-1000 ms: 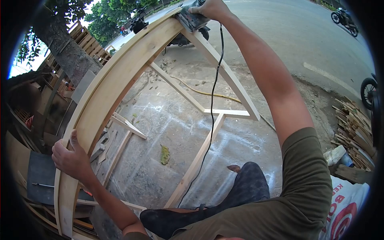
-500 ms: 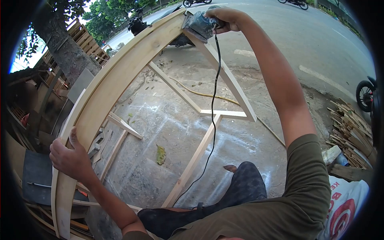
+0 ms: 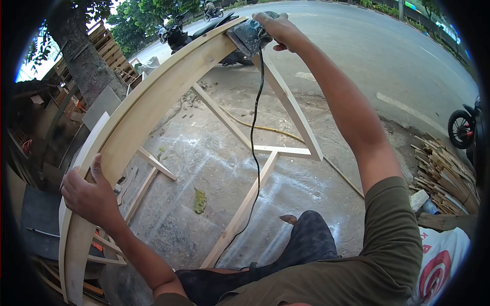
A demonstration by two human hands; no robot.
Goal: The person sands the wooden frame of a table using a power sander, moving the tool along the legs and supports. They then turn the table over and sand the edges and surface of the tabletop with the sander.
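pale curved wooden frame [image 3: 153, 102], smooth, sander [image 3: 248, 34] on top.

Dusty grey concrete ground [image 3: 214, 153] with pale scuff marks spreads below both hands. A curled yellow-green leaf [image 3: 199, 200] lies on it, right of the left hand [image 3: 89, 196]. A thin yellow hose [image 3: 265, 127] snakes across it beneath the right hand [image 3: 278, 28]. A pile of thin wood offcuts [image 3: 446, 178] lies far right.
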